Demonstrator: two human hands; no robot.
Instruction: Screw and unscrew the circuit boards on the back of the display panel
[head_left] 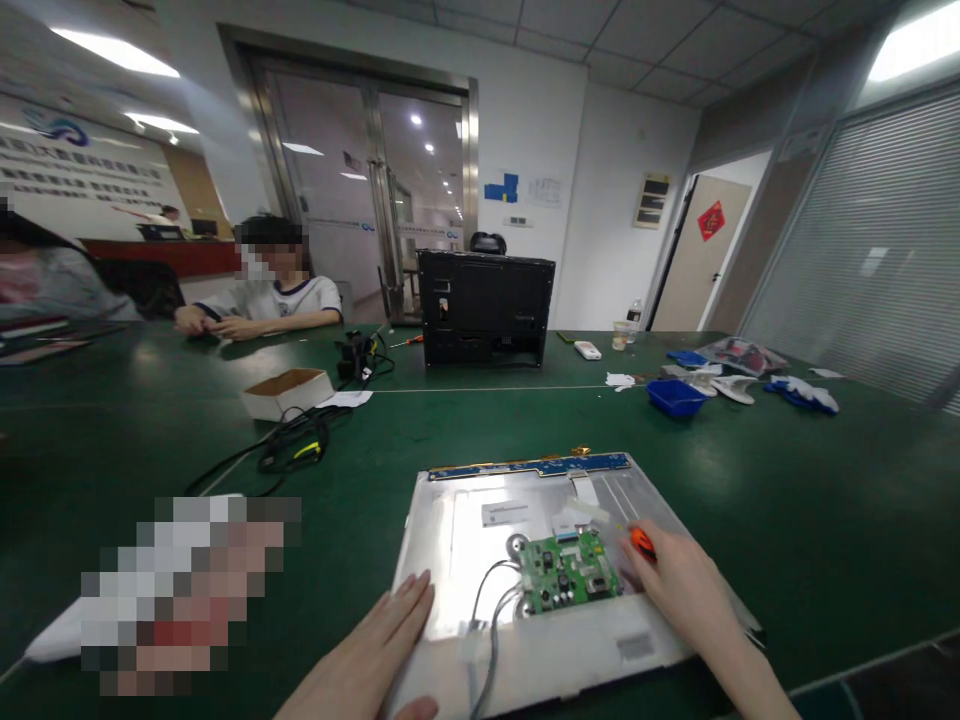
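An orange tool [642, 542] is grasped by the right grip [671, 580], the panel [476, 550] steadied under the flattened left grip [371, 635]. The circuit board [566, 572] should be spared slips.

On the green counter [840, 500], a blue tray [676, 398] sits past the right grip [656, 560]. A black screen [486, 305] stands farther off, to that grip's left. Past the left grip [379, 640], on its left, are an open box [262, 404] and black cords [289, 440].
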